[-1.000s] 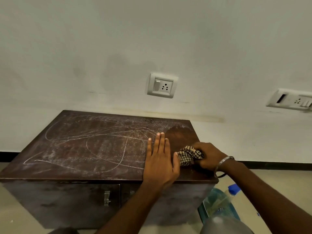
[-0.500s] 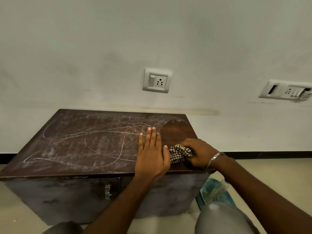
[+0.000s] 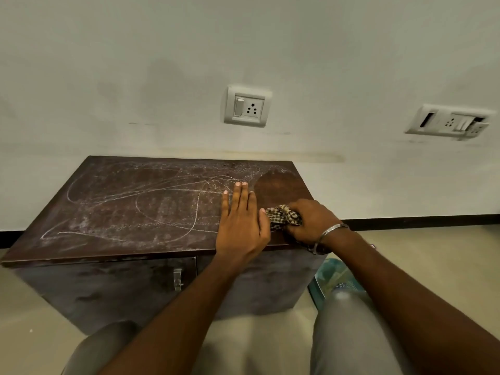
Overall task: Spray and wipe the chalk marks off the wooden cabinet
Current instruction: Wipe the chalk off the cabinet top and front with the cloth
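A low dark wooden cabinet (image 3: 113, 255) stands against the wall. White chalk marks (image 3: 140, 204) loop across most of its top, while a patch at the back right (image 3: 278, 185) is wiped bare. My left hand (image 3: 240, 226) lies flat on the top, fingers together and pointing away. Right beside it, my right hand (image 3: 311, 220) is closed on a crumpled checkered cloth (image 3: 282, 216) pressed against the top near the front right corner. A spray bottle (image 3: 335, 282) lies on the floor to the cabinet's right, partly hidden by my arm and knee.
Two socket plates, one (image 3: 247, 106) above the cabinet and one (image 3: 449, 123) further right, sit on the pale wall. A metal latch (image 3: 177, 278) is on the cabinet front. My knees (image 3: 349, 315) are close to the cabinet. Beige floor lies on both sides.
My right hand has drawn the cloth toward the front edge of the top. My left hand stays flat on the cabinet. The camera has pulled back and tilted down, showing my knees.
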